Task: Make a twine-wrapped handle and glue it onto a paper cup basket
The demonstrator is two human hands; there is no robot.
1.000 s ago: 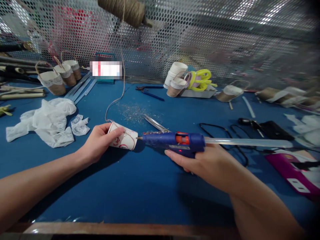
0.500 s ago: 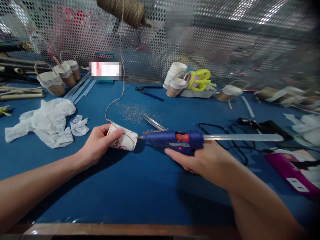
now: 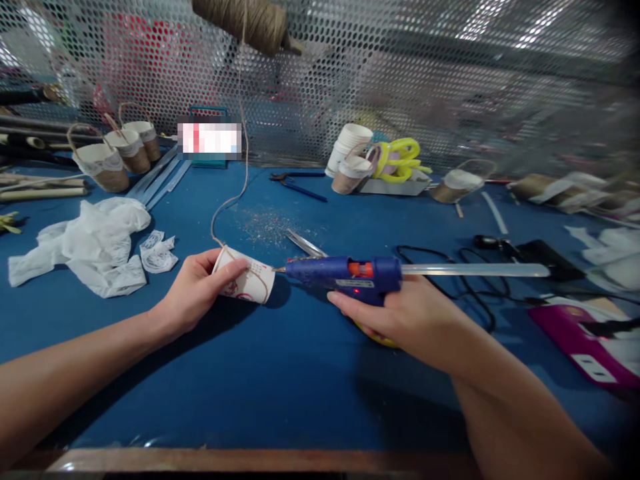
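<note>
My left hand (image 3: 200,283) is closed round a white printed paper cup (image 3: 257,283) lying on its side, the thumb pressing on its wall. A strand of twine (image 3: 219,217) runs down to the cup and along its side under my thumb. In my right hand (image 3: 400,310) is a blue hot glue gun (image 3: 330,273), its nozzle at the cup's edge; I cannot tell whether it touches. A clear glue stick (image 3: 475,269) juts from the gun's back. Behind the gun lie scissors (image 3: 305,243), partly hidden, with a bit of yellow handle below my right hand.
A twine spool (image 3: 245,23) hangs above. Covered cups with handles (image 3: 107,177) stand at the left, near white lace (image 3: 90,247). Pliers (image 3: 300,183), stacked paper cups (image 3: 347,147) and yellow ribbon (image 3: 397,160) are at the back. A black cord (image 3: 465,280) and purple box (image 3: 575,347) lie right.
The glue gun and my right hand have shifted slightly left, with the nozzle still at the cup's edge. More of the yellow scissor handle shows. My left hand and the cup stay nearly still.
</note>
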